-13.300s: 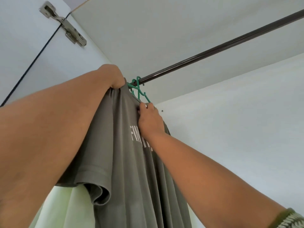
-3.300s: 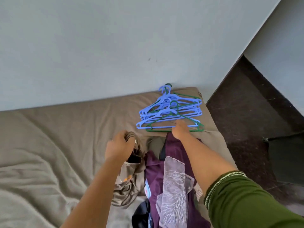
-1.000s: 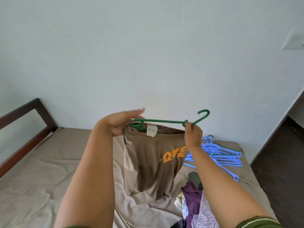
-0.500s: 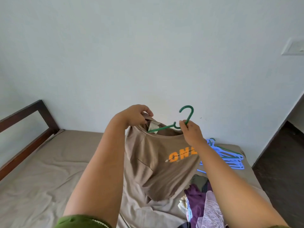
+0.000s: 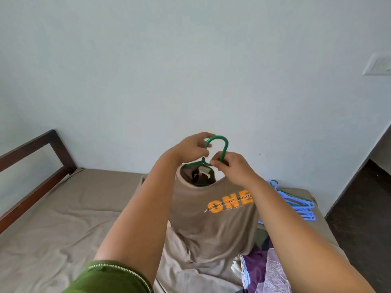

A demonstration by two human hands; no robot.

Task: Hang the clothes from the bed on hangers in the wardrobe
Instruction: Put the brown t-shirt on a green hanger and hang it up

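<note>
The left hand (image 5: 191, 150) is curled round the tip of the hook of a green plastic hanger (image 5: 220, 149), fingers and thumb closed on the curved end. The right hand (image 5: 231, 169) pinches the same hanger lower down, at the neck where the hook meets the shoulders, thumb and fingertips pressed together on the stem. Both hands hold it up in front of the pale wall (image 5: 190, 70), hook upright and opening to the left.

A tan T-shirt (image 5: 211, 225) hangs from the hanger, whose green shoulders pass inside the round collar; a white label and a small black tag show in the neck opening. Orange letters reading "ONE" with thinner dark lettering across them run over the chest, partly hidden by the right forearm. The shirt's lower part droops down to the bed (image 5: 63, 218), where its hem gathers on the brown sheet.

Near and to the right of the shirt's hem lies a heap of other clothes (image 5: 268, 271): purple fabric with a pale sheer patterned piece over it, and some darker bits at the edge of view. Farther right, at the far corner of the mattress against the wall, lies a pile of spare hangers (image 5: 296, 205), mostly light blue with at least one green among them, partly hidden by the right forearm.

A dark wooden bed frame (image 5: 36, 163) rises along the left side. A green sleeve (image 5: 110, 278) with pale stitching covers the left upper arm at the near edge. On the far right the floor (image 5: 364, 218) is dark, and a pale switch plate (image 5: 377, 65) sits high on the wall
</note>
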